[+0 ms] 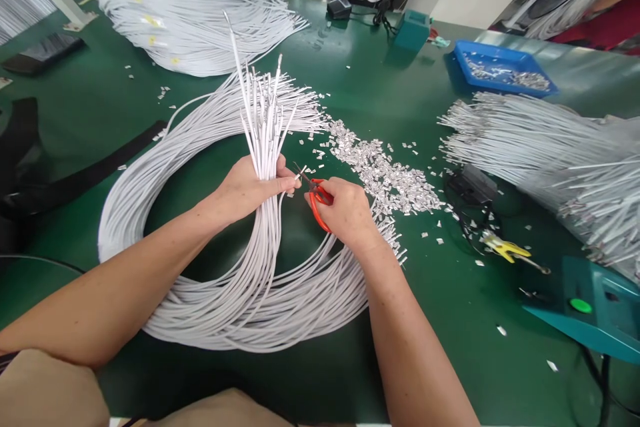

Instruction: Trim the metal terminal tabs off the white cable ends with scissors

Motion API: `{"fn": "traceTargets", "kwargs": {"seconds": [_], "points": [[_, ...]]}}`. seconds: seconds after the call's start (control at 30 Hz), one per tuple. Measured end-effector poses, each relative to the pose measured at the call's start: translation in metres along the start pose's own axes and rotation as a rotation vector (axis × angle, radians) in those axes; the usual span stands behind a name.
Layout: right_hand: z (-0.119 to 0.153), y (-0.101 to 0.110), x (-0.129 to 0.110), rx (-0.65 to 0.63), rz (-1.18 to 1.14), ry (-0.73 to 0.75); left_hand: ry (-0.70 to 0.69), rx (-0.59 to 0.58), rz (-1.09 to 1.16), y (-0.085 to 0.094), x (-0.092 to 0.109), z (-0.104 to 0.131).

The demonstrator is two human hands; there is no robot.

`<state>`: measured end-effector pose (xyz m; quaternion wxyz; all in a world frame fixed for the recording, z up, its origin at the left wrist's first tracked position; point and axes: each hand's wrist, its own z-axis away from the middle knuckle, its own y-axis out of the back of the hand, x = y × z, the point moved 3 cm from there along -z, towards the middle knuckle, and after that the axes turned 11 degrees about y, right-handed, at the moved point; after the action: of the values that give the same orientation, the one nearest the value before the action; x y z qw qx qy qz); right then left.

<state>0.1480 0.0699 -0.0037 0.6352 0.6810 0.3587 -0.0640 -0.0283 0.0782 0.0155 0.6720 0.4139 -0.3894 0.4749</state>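
1 head-worn camera looks forward, down onto the green table [465, 347]

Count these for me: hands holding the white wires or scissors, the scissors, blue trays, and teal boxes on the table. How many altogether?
Hands: 2 (left hand, right hand)
Scissors: 1
Blue tray: 1
Teal boxes: 2 (far teal box, near teal box)
Total: 6
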Motion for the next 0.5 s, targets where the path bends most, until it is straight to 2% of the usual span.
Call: {"fn": "traceTargets", "kwargs": {"seconds": [0.17, 0.33, 0.4, 0.5], "points": [[-0.0008, -0.0009, 0.0025, -0.028, -0.07, -0.027, 0.007, -0.053, 0.099, -0.0003, -0.0022, -0.0006], [-0.0017, -0.0028, 0.0058, 0.001, -0.145, -0.05, -0.005, -0.098, 0.14, -0.0018, -0.005, -0.0033], [-0.0027, -0.0024, 0.0068, 0.041, -0.318, -0.116, -0.004, -0.1, 0.14, -0.0026, -0.0056, -0.0035], [-0.0047, -0.0019, 0.0044, 0.15, -0.811, -0.28, 0.007, -0.076, 0.082, -0.0037, -0.006, -0.0024]]}}
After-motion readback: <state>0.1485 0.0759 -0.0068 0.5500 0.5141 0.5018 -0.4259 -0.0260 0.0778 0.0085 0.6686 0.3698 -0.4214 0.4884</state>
